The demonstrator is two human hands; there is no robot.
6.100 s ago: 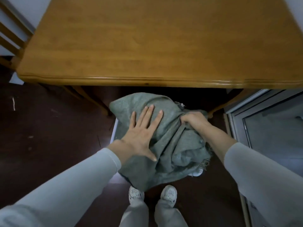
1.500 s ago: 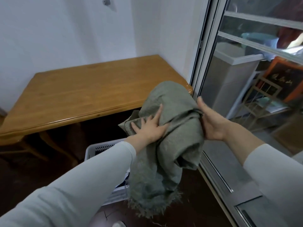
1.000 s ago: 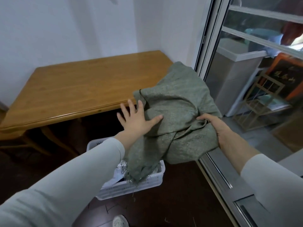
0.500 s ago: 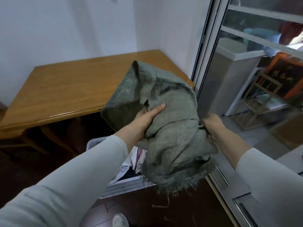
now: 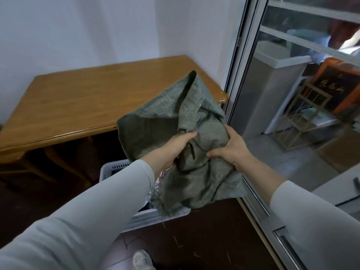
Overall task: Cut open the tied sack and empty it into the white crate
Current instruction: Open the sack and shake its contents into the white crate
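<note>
The grey-green woven sack (image 5: pixel 171 114) hangs limp and crumpled in the air in front of me, its frayed open end pointing down. My left hand (image 5: pixel 171 149) grips a fold near the sack's middle. My right hand (image 5: pixel 231 147) clutches the bunched cloth just to the right of it. Below the sack, the white crate (image 5: pixel 115 168) stands on the dark floor, largely hidden by my left sleeve and the sack. Bits of pale contents show inside the crate.
A wooden table (image 5: pixel 87 98) stands behind the crate against the white wall. A sliding glass door (image 5: pixel 253 94) with a metal frame runs along the right. My shoe (image 5: pixel 141 260) is at the bottom edge, and loose threads lie on the floor.
Both hands have gathered the sack closer together and bunched it at its middle. The sack's top corner now sticks up, and its frayed end hangs lower over the crate.
</note>
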